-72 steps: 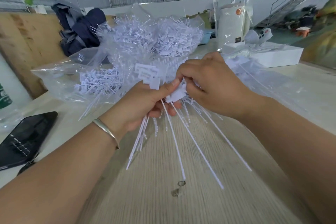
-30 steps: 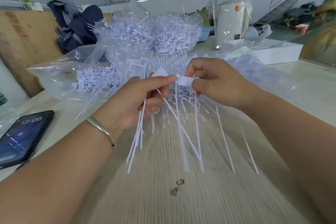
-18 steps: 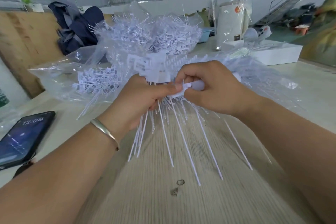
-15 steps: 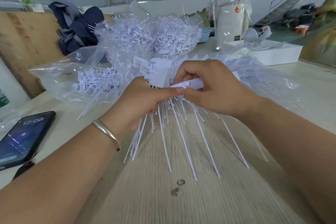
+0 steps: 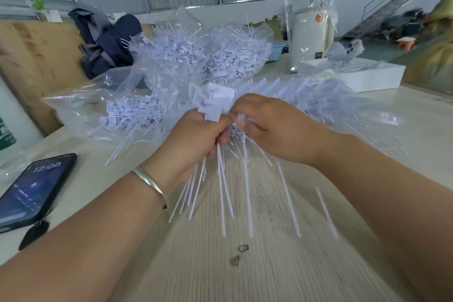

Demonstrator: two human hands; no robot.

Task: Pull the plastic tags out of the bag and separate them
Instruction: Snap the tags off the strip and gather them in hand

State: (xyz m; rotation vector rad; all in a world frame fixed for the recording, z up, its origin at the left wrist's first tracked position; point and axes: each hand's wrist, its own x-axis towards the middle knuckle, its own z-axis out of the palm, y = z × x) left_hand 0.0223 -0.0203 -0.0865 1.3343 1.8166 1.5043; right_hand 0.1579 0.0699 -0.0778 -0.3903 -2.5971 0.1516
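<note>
Both hands meet above a pale wooden table (image 5: 245,277). The person's left hand (image 5: 193,144), with a thin metal bangle (image 5: 149,182) at its wrist, is curled round a bundle of white plastic tags (image 5: 215,103); the flat square heads stick up above its thumb and the long thin tails fan down and toward the viewer, blurred at their tips. The right hand (image 5: 277,130) touches the left at the fingertips, its thumb and forefinger pinching one white tag head (image 5: 241,119) just beside the bundle.

Just beyond the hands lie clear plastic bags (image 5: 343,105), crumpled and spread across the table, with more white tags showing through them. Behind those rises a heaped pile of tags (image 5: 210,54). Left of the left forearm, a dark phone (image 5: 31,191) lies flat with its screen lit. Far beyond the right hand sits a shallow white box (image 5: 375,76), and a tall white cylinder wrapped in clear film (image 5: 311,32) stands near it. Dark blue clothing (image 5: 105,44) is bunched far to the left.
</note>
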